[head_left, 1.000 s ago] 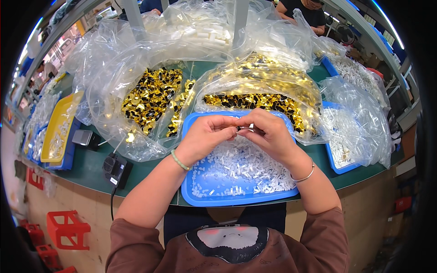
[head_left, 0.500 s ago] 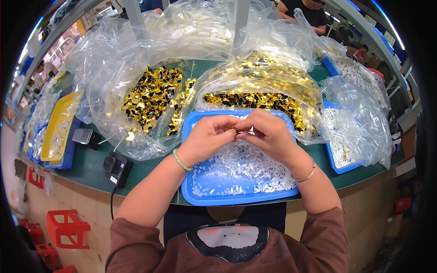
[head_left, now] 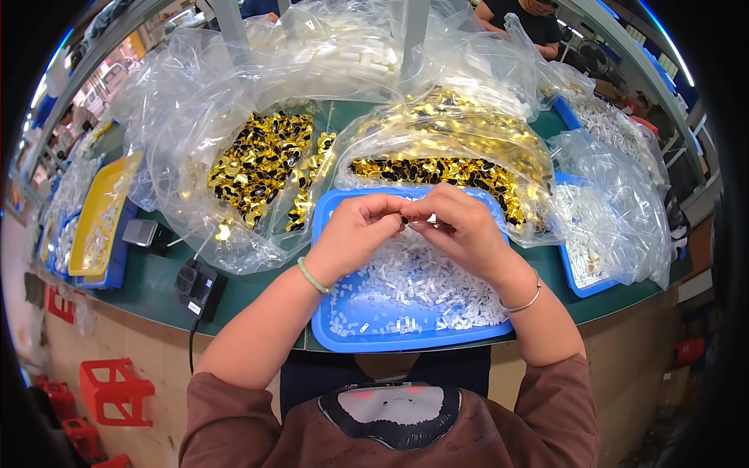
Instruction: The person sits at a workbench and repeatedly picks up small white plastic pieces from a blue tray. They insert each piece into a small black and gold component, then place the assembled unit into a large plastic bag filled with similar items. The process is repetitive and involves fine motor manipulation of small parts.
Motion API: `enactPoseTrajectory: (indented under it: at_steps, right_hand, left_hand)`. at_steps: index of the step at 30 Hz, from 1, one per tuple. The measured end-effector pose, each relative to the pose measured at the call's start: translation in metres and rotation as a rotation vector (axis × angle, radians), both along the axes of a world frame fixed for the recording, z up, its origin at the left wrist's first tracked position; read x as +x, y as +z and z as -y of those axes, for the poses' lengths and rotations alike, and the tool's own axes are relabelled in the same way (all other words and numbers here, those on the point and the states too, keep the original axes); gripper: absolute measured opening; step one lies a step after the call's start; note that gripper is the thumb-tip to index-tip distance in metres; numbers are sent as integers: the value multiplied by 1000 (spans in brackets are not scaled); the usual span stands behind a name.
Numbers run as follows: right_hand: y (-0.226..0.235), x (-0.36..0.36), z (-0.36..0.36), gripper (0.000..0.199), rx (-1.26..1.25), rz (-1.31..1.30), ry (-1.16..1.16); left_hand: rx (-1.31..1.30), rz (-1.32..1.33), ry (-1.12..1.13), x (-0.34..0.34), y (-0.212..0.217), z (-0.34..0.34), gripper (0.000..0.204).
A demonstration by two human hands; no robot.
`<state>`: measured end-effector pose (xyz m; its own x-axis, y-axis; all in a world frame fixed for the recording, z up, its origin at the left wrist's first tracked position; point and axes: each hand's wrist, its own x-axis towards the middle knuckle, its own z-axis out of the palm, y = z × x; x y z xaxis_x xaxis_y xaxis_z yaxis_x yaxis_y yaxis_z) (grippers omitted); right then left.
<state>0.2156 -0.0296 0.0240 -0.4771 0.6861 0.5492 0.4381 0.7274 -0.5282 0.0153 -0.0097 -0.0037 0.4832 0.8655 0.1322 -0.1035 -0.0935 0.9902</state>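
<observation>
My left hand [head_left: 355,234] pinches a small black-and-gold piece [head_left: 404,221] between thumb and forefinger. Against it, the fingertips of my right hand [head_left: 459,228] are pressed together; what lies in them is too small to make out. Both hands hover over the far half of a blue tray [head_left: 326,334], which holds a heap of small white plastic pieces [head_left: 413,285]. Just beyond the tray, a clear plastic bag [head_left: 374,136] lies full of shiny gold-and-black pieces [head_left: 460,170].
More gold-and-black pieces [head_left: 261,164] lie in a bag at the left. A yellow tray [head_left: 118,183], a black device [head_left: 199,290] with a cord and a grey box [head_left: 147,235] stand farther left. Another blue tray [head_left: 581,290] sits at the right. A person [head_left: 519,23] sits across the table.
My right thumb and fingertips have shifted slightly, opening a small gap beside the left thumb. The dark piece shows more plainly at the left fingertips. Both forearms stay nearly in place.
</observation>
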Motion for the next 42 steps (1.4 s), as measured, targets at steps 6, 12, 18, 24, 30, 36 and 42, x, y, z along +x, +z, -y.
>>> enactPoseTrajectory:
  at_steps: [6, 12, 18, 24, 30, 36, 42]
  right_hand:
    - [0, -1, 0, 18, 36, -56, -3]
    - [9, 11, -13, 17, 353, -59, -93]
    - [13, 19, 5, 25, -366, -422, -113]
    - [12, 10, 0, 5, -205, -632, 49]
    - [17, 5, 4, 18, 114, -238, 24]
    - [17, 0, 6, 20, 285, -143, 49]
    - [17, -7, 8, 20, 413, -57, 62]
  left_hand:
    - [36, -108, 36, -7, -3, -7, 29]
    - [-237, 147, 44, -4, 4, -2, 29]
    - [-203, 35, 61, -10, -2, -8, 31]
    - [-348, 223, 39, -7, 2, -6, 34]
    - [-321, 199, 57, -7, -3, -9, 33]
    - [-247, 182, 90, -6, -4, -8, 32]
    - [-233, 119, 106, -3, -4, -7, 32]
